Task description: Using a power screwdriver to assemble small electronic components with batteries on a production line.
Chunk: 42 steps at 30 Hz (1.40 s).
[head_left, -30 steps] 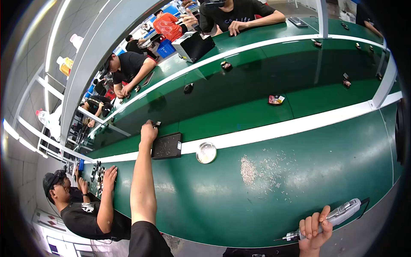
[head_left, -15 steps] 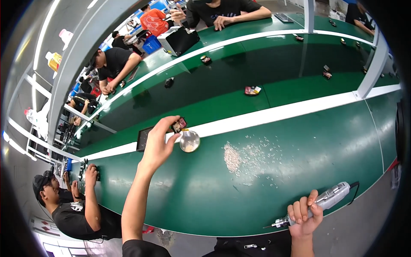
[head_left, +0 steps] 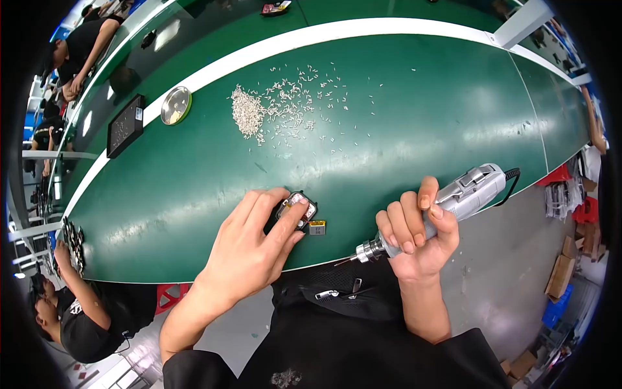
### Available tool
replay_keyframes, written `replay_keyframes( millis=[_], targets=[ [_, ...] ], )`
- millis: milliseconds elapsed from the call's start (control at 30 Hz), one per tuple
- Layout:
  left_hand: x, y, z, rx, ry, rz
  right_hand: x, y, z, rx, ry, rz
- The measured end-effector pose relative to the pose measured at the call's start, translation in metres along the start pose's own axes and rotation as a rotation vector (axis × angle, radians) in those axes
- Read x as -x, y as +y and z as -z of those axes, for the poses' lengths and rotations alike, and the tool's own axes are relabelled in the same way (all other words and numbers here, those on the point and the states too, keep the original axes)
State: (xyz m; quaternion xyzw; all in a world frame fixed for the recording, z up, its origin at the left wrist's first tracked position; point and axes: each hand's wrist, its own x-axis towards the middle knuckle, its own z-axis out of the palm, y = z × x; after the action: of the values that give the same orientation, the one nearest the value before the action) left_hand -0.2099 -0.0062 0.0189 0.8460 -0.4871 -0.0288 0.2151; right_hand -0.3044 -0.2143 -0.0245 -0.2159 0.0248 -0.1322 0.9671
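Observation:
My left hand (head_left: 249, 240) is closed on a small black electronic device (head_left: 313, 211) at the green table's near edge, fingertips pressing its inside. A small silver and yellow battery (head_left: 317, 228) lies right beside the device on the tabletop. My right hand (head_left: 418, 236) wraps round a grey electric screwdriver (head_left: 476, 189), its thin bit pointing left over the table's front edge, apart from the device. Farther off, tiny pale metal-looking pieces (head_left: 247, 113) lie in a heap with more strewn to its right.
Left of the heap stand a round shallow dish (head_left: 175, 106) and a black tray (head_left: 125, 127) with small bits in it. A white rail (head_left: 363, 27) borders the table's far side. Another person (head_left: 84, 308) works at the left end. A cord trails from the screwdriver.
My left hand has brought the device from beside the dish to the near edge. The battery now lies on the table. The view has tilted down; the right hand still grips the screwdriver.

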Motion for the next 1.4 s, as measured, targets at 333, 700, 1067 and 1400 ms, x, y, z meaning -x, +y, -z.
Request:
replay_keyframes(
  millis=[333, 700, 1067, 1400],
  targets=[
    [-0.011, -0.004, 0.004, 0.094, -0.005, -0.038, 0.023, 0.001, 0.002, -0.005, -0.01, -0.047],
    [-0.01, 0.013, -0.02, -0.02, 0.06, -0.108, 0.05, 0.021, -0.016, -0.036, 0.024, -0.243],
    [-0.007, 0.036, -0.038, -0.241, 0.137, -0.324, 0.068, 0.051, -0.022, 0.08, 0.17, -0.194],
    [-0.004, 0.043, -0.043, -0.25, 0.163, -0.245, 0.064, 0.044, -0.014, 0.054, 0.159, -0.236]
  ],
)
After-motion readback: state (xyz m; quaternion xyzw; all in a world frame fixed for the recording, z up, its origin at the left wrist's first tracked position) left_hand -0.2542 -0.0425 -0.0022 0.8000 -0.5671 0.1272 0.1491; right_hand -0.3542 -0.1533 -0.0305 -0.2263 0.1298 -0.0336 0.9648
